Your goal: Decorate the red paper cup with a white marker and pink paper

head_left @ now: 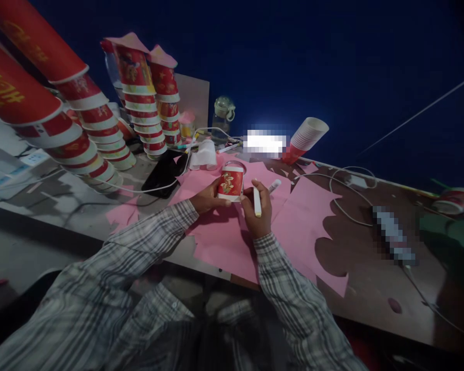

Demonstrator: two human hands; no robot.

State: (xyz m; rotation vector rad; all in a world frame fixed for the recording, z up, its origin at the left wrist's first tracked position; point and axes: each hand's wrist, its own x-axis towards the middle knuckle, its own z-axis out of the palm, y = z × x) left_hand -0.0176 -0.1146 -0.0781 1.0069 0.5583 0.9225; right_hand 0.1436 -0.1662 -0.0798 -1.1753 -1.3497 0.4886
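A red paper cup (231, 182) with a gold pattern and white bands sits in my left hand (209, 198), its fingers wrapped round the cup's left side and base. My right hand (258, 214) is closed round a white marker (257, 202) with a yellowish end. Fingers of that hand also come close to the cup's lower right edge; whether they touch it I cannot tell. Beneath both hands lies pink paper (216, 232) with curved cut-outs along its right side. Behind my right hand, a pale capped marker (274, 185) rests over the paper.
Tall stacks of red cups (145, 113) rise at the left, some topped with pink paper cones. A slanted cup stack (307, 136) stands at the back. Near it are a clear bottle (223, 116), a black tablet (164, 175) and a white cable (334, 193).
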